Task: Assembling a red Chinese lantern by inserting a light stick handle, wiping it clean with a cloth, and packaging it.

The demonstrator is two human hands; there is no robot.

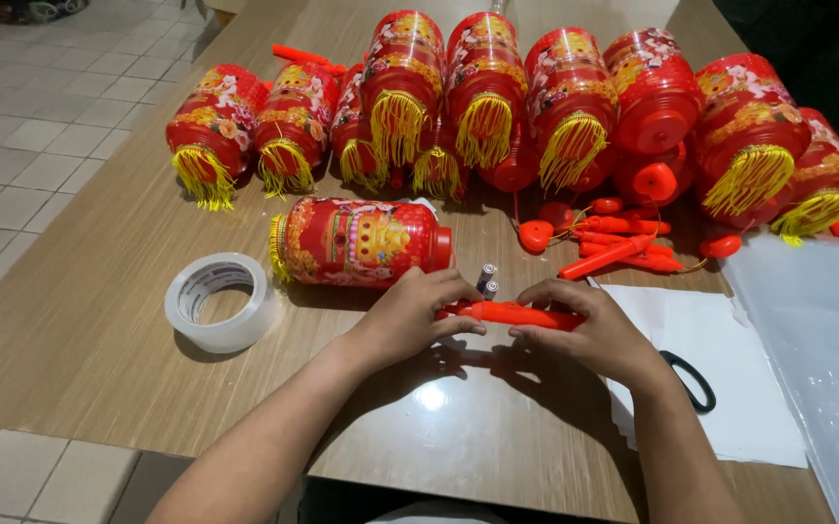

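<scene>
A wood-grain laminate table (80,330) with a glossy sheen stands on a floor of pale square tiles (22,107); near its front edge both hands close on a smooth orange plastic handle (521,314), a slim tapered stick lying crosswise just above the tabletop; the left hand (410,315) pinches its left end with curled fingers, and the right hand (589,330) wraps its right end, fingertips pressed onto the top; just behind the handle, between the hands, stand two small cylindrical batteries (486,278) with metallic ends; behind the left hand lies a red lantern (361,243) on its side, a ribbed cylinder printed in gold and green with a yellow fringe at its left end; to the left, well apart from the hands, sits a roll of clear tape (221,301), a broad glossy ring lying flat; under the right wrist lie white paper sheets (730,388), with black scissor handles (691,378) showing on them; further right lies a crinkled clear plastic sheet (817,330); behind the right hand is a loose heap of more orange handles and cords (623,247); along the far side of the table lies a row of red lanterns (536,97), each with a tassel of yellow threads.
</scene>
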